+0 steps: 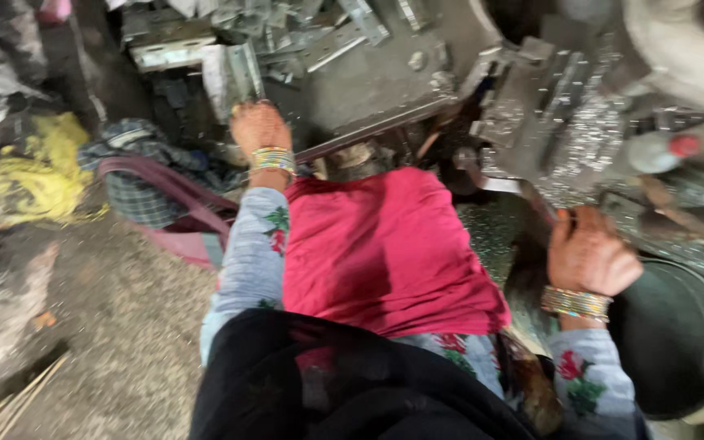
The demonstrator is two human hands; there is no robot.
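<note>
My left hand (pixel 259 125) reaches forward to a pile of flat grey metal pieces (pixel 238 65) at the top left, its fingers curled down at the pile's edge; motion blur hides whether it grips one. Bangles circle that wrist. My right hand (pixel 588 253) rests low at the right, fingers bent against the edge of a grey metal machine part (pixel 547 130) covered in shiny metal shavings. It sits just above a round dark green container (pixel 678 334). A pink cloth (pixel 385 244) covers my lap between both arms.
A grey metal machine bed (pixel 368 81) fills the top centre. A red-capped pale bottle (pixel 653 151) lies at the right. Yellow cloth (pixel 34 171), checked fabric (pixel 136 191) and a maroon bag (pixel 181 220) lie on the dusty floor at the left.
</note>
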